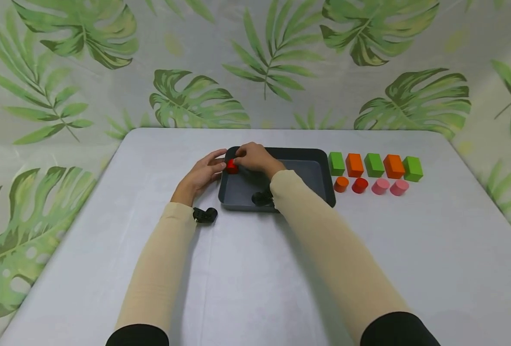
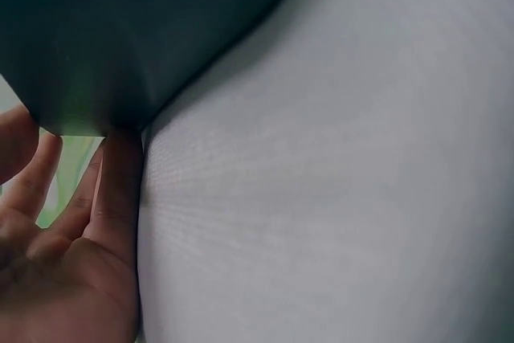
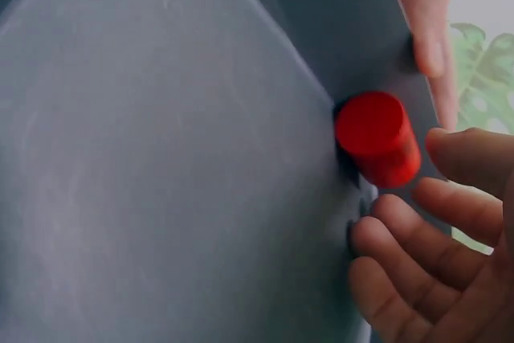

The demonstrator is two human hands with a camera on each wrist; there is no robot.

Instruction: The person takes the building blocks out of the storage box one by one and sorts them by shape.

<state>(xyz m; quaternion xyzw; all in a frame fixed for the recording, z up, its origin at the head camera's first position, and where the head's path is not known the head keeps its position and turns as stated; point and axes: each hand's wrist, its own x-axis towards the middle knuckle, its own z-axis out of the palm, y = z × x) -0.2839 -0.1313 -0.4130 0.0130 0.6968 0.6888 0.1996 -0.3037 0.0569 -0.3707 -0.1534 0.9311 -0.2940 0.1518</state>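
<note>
A red cylinder (image 1: 232, 166) stands inside the dark grey tray (image 1: 277, 207), against its left wall. Over the tray's left end is my right hand (image 1: 255, 157), its fingers loosely bent beside the cylinder. The right wrist view shows a small gap between those fingertips (image 3: 387, 208) and the red cylinder (image 3: 373, 124). At the tray's outer left side, my left hand (image 1: 200, 177) touches the wall and rim with fairly straight fingers. From the left wrist, the fingers (image 2: 120, 178) lie against the tray's outside (image 2: 88, 70).
Right of the tray is a row of green blocks (image 1: 336, 164) and orange blocks (image 1: 355, 165). Before them stand an orange cylinder (image 1: 341, 184), a red cylinder (image 1: 360, 185) and two pink cylinders (image 1: 380, 186). A white cloth (image 1: 247, 278) covers the table.
</note>
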